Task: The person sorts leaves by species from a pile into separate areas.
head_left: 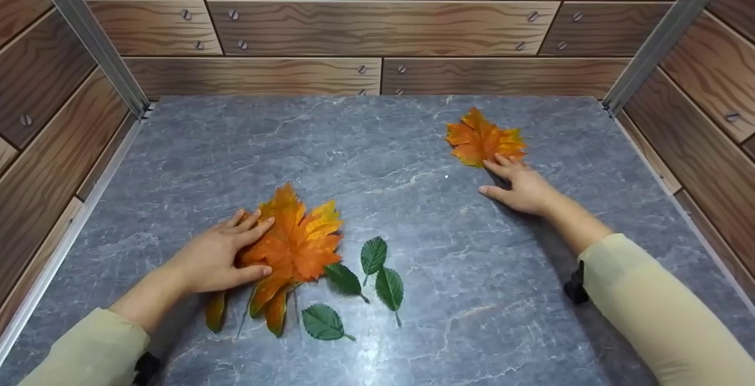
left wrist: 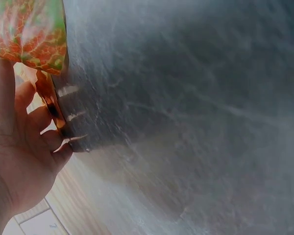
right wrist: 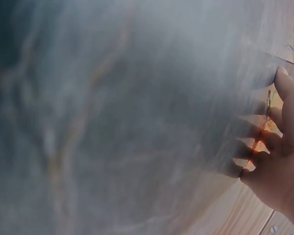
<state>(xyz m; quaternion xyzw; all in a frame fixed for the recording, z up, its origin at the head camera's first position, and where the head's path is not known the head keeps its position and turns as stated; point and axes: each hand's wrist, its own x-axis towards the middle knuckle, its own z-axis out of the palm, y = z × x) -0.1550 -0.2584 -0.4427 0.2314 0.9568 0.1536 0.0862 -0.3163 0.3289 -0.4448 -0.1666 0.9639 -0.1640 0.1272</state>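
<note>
In the head view my left hand (head_left: 215,256) lies with spread fingers on the left edge of a large orange maple leaf (head_left: 301,241). Narrower orange-green leaves (head_left: 276,312) poke out below it, partly covered. Close by on the right lie several small green leaves (head_left: 389,288). At the far right, the fingertips of my right hand (head_left: 522,185) touch the lower edge of another orange maple leaf (head_left: 478,138), its thumb held apart. The left wrist view shows a mottled red-green leaf (left wrist: 32,39) above the thumb. Both hands have extended fingers.
A grey marbled tabletop (head_left: 413,209) carries all the leaves. Wood-patterned panels (head_left: 377,26) stand at the back and both sides, with metal posts (head_left: 660,32) at the rear corners.
</note>
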